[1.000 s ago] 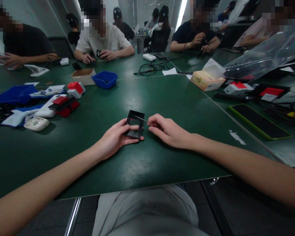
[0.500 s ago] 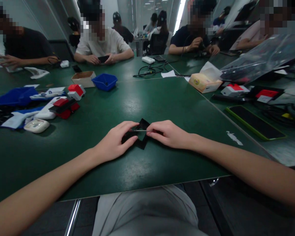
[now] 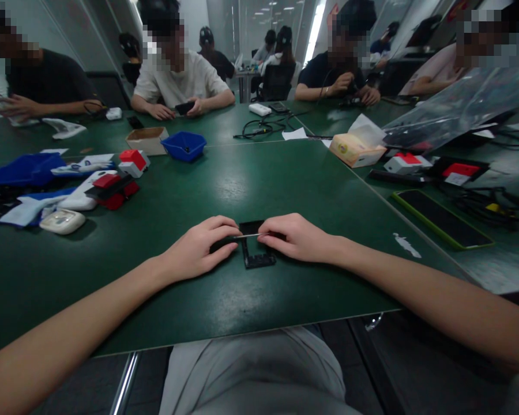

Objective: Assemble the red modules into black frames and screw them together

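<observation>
Between my two hands runs a thin tool with a bright metal shaft. My left hand is closed around its dark handle end, thumb below and fingers above. The fingertips of my right hand pinch at the other end of the shaft, and the tip is hidden there. Below the tool a black rectangular plastic frame lies flat on the green table, its side bars partly covered by my fingers. The near bar shows small raised details.
Blue trays, a white case and red-and-white parts lie to the left. On the right are a green-edged black phone-like slab, a tissue pack, cables and a scrap. Several people sit across the table.
The black frame has turned from a diamond-like angle to nearly square with me, and its near edge sits slightly closer. Both hands keep their hold on the thin tool.
</observation>
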A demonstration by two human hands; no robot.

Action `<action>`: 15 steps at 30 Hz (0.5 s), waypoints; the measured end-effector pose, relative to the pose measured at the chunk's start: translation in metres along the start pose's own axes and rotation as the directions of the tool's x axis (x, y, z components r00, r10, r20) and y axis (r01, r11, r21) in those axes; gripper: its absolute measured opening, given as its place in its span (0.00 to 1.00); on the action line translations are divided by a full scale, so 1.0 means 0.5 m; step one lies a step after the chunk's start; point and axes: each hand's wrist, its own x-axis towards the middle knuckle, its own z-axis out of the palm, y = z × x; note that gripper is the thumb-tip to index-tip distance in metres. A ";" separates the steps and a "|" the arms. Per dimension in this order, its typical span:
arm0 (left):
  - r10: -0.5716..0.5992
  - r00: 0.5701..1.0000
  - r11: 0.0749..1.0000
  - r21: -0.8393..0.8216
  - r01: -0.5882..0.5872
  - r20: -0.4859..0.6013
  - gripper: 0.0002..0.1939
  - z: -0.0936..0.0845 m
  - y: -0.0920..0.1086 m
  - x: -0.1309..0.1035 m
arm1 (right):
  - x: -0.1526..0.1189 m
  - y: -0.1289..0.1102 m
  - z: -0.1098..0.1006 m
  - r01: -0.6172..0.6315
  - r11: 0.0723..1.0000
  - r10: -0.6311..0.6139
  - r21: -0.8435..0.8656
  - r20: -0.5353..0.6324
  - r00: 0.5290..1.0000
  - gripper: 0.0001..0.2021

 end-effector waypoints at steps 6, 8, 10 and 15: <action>-0.004 1.000 0.988 0.157 0.009 -0.030 0.16 -0.017 -0.008 -0.002 | -0.002 -0.006 -0.002 0.000 1.000 0.000 0.009 -0.010 1.000 0.09; -0.012 0.997 0.940 0.339 0.037 -0.075 0.17 -0.052 -0.023 -0.001 | -0.003 -0.006 -0.004 0.002 1.000 -0.002 0.005 -0.008 1.000 0.09; -0.073 0.985 0.844 0.516 0.145 -0.158 0.18 -0.106 -0.051 0.006 | -0.004 -0.007 -0.005 0.005 1.000 -0.005 -0.001 -0.008 1.000 0.09; -0.434 0.831 0.611 0.565 0.555 -0.347 0.24 -0.280 -0.194 0.047 | -0.005 -0.010 -0.005 0.020 1.000 -0.020 -0.019 -0.007 1.000 0.09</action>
